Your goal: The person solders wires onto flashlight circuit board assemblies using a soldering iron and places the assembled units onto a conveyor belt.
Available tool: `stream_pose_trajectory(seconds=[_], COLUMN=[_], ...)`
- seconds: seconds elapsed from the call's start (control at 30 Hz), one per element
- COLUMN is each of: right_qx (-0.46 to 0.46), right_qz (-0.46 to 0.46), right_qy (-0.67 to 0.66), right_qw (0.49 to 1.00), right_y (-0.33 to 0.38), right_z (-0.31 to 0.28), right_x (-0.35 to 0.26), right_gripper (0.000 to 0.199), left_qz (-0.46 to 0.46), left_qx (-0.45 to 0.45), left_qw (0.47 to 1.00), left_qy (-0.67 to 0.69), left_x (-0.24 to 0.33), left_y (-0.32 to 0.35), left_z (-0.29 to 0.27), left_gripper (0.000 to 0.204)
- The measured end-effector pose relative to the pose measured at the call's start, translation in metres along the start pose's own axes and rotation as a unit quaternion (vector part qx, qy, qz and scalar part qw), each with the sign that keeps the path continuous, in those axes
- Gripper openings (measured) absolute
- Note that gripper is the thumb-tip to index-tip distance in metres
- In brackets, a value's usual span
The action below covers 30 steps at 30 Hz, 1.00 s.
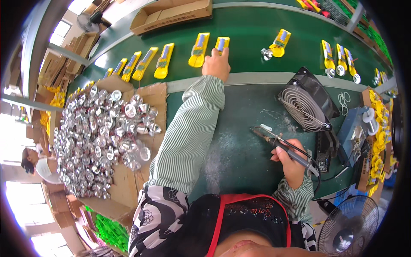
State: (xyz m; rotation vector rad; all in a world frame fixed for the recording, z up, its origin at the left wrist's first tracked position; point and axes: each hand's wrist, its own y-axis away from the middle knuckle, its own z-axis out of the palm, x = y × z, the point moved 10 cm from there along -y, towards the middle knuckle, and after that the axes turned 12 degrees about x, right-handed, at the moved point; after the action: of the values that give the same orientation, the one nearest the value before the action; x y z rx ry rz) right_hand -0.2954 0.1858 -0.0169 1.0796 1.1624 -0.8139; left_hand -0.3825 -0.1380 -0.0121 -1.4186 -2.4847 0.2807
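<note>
My left hand reaches out over the green belt, its fingers closed on the near end of a yellow flashlight body with a blue cell inside. Another yellow body lies just left of it. Over the bench, my right hand grips a soldering iron, a thin metal tube running along it and its tip pointing up and left. Right of my left hand, a yellow body has a silver reflector hanging from it by wires.
A heap of silver reflectors fills a cardboard box on the left. A black fan with a wire guard and a blue soldering station stand at right. More yellow bodies line the belt, and a cardboard tray sits beyond.
</note>
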Motion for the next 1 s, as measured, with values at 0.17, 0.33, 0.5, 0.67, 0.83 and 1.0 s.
stream_pose_trajectory(seconds=[0.17, 0.33, 0.5, 0.67, 0.83, 1.0], right_qx=[0.005, -0.02, -0.052, -0.075, -0.082, -0.109], right_qz=[-0.016, -0.013, -0.023, -0.043, -0.035, -0.028], right_qy=[0.01, 0.006, 0.016, 0.042, 0.035, 0.03], right_qw=[1.0, 1.0, 0.998, 0.995, 0.995, 0.993], right_y=[0.007, 0.021, 0.032, 0.044, 0.052, 0.054], right_z=[0.005, 0.021, 0.035, 0.046, 0.051, 0.052], right_x=[-0.008, -0.009, -0.007, -0.008, -0.006, -0.003], right_gripper=[0.016, 0.017, 0.016, 0.015, 0.014, 0.017], left_qz=[0.063, 0.061, 0.025, -0.144, -0.115, -0.107], left_qx=[0.07, -0.004, 0.033, 0.2, 0.106, 0.071], left_qw=[0.996, 0.996, 0.986, 0.961, 0.983, 0.969], left_qy=[0.002, 0.057, 0.16, -0.123, -0.099, -0.209], left_x=[0.001, -0.017, -0.052, -0.18, -0.196, -0.21], left_y=[0.108, 0.233, 0.273, 0.281, 0.293, 0.295], left_z=[-0.053, -0.095, -0.142, -0.206, -0.191, -0.171], left_gripper=[0.054, 0.054, 0.047, 0.01, 0.011, 0.013])
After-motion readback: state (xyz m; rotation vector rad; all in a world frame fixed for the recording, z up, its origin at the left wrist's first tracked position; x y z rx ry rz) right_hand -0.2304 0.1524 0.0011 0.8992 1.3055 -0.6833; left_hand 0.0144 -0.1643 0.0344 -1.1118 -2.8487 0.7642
